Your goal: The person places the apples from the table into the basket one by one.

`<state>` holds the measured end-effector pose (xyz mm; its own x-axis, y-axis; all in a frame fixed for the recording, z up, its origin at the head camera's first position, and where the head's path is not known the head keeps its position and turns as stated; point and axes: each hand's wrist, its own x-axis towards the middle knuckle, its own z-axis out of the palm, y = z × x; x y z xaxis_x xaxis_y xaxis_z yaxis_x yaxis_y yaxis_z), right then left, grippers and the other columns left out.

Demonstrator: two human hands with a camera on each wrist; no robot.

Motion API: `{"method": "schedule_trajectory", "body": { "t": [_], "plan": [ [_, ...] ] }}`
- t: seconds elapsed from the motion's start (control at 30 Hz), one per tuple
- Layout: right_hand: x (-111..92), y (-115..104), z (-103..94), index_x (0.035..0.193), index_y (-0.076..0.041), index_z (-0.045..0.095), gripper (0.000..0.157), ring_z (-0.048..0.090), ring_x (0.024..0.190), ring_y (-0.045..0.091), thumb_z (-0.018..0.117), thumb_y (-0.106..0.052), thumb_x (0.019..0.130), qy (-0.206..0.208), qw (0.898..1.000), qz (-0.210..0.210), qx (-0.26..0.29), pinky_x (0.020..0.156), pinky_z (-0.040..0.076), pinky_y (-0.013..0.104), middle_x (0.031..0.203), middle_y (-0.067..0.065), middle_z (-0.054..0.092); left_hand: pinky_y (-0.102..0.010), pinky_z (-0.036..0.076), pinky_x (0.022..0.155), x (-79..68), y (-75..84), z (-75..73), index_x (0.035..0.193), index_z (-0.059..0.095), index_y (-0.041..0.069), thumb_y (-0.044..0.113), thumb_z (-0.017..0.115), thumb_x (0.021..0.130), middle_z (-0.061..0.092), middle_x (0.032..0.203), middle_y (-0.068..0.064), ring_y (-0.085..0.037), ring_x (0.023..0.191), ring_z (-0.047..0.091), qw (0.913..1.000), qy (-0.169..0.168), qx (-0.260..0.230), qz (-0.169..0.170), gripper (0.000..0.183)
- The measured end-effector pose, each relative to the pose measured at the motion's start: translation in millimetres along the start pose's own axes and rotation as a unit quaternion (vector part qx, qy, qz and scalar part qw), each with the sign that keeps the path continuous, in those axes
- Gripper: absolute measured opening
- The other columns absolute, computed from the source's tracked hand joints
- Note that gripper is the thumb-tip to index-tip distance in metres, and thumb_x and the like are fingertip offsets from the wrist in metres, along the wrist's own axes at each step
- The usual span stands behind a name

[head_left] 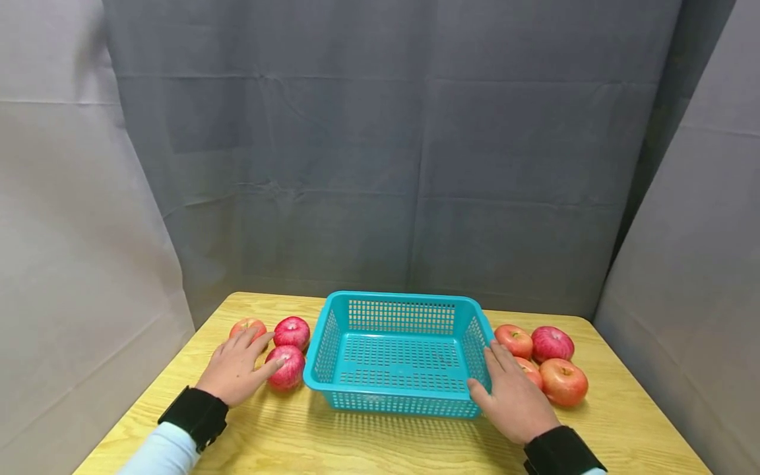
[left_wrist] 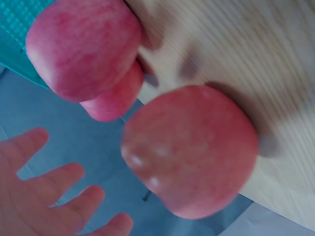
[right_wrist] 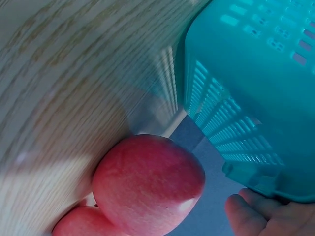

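Observation:
A turquoise plastic basket (head_left: 394, 399) with a perforated bottom and sides stands in the middle of the table, nothing inside it. My left hand (head_left: 237, 369) hovers with spread fingers over three apples left of the basket. It partly covers a paler apple (head_left: 246, 324); two redder apples, a rear one (head_left: 292, 332) and a front one (head_left: 287, 369), lie nearer the basket. In the left wrist view, the fingers (left_wrist: 64, 182) are apart from the fruit. My right hand (head_left: 513, 399) lies along the basket's right rim, fingers extended, fingertips (right_wrist: 246, 211) right at the edge.
Several apples, among them a large orange-red one (head_left: 564, 382) and a dark red one (head_left: 552, 344), cluster right of the basket. The wooden table (head_left: 368, 448) has rounded back corners. A grey cloth (head_left: 380, 165) hangs behind, with pale cloth panels at both sides.

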<state>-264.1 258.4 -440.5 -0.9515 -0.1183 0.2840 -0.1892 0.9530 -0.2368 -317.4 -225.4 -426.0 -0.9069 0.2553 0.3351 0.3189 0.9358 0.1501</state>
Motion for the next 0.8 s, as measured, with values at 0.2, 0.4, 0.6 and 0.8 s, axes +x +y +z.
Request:
{"method": "schedule_trajectory", "body": {
  "t": [0.2, 0.4, 0.6, 0.8],
  "plan": [
    [0, -1, 1.4, 0.141, 0.005, 0.036, 0.082, 0.02, 0.134, 0.036, 0.041, -0.061, 0.093, 0.002, 1.0, -0.002, -0.003, 0.102, 0.033, 0.06, 0.149, 0.021, 0.029, -0.07, 0.026, 0.099, -2.8, -13.1, 4.0, 0.135, 0.05, 0.01, 0.061, 0.053, 0.088, 0.038, 0.141, -0.024, -0.044, 0.128, 0.026, 0.9999, -0.005, -0.003, -0.013, 0.07],
    [0, -1, 2.3, 0.141, 0.005, 0.036, 0.081, 0.02, 0.134, 0.036, 0.043, -0.059, 0.093, 0.004, 1.0, -0.004, -0.002, 0.103, 0.032, 0.059, 0.149, 0.021, 0.029, -0.072, 0.026, 0.097, -6.4, -25.3, 10.6, 0.138, 0.047, 0.01, 0.062, 0.051, 0.089, 0.036, 0.141, -0.026, -0.046, 0.126, 0.025, 0.9994, -0.015, -0.007, -0.03, 0.072],
    [0, -1, 2.0, 0.141, 0.005, 0.036, 0.081, 0.02, 0.134, 0.036, 0.042, -0.06, 0.093, 0.0, 1.0, -0.001, 0.0, 0.102, 0.032, 0.059, 0.149, 0.021, 0.028, -0.072, 0.026, 0.096, -9.7, -34.5, 15.7, 0.138, 0.047, 0.01, 0.059, 0.052, 0.089, 0.04, 0.137, -0.025, -0.047, 0.124, 0.027, 0.9992, -0.014, -0.008, -0.036, 0.07],
    [0, -1, 0.5, 0.142, 0.005, 0.034, 0.082, 0.02, 0.134, 0.036, 0.042, -0.06, 0.093, -0.005, 1.0, 0.003, 0.0, 0.102, 0.033, 0.06, 0.149, 0.021, 0.028, -0.071, 0.028, 0.095, -11.2, -41.4, 20.8, 0.137, 0.048, 0.009, 0.06, 0.049, 0.09, 0.04, 0.136, -0.026, -0.047, 0.123, 0.028, 0.9993, -0.013, 0.0, -0.035, 0.069]
  ]
}}
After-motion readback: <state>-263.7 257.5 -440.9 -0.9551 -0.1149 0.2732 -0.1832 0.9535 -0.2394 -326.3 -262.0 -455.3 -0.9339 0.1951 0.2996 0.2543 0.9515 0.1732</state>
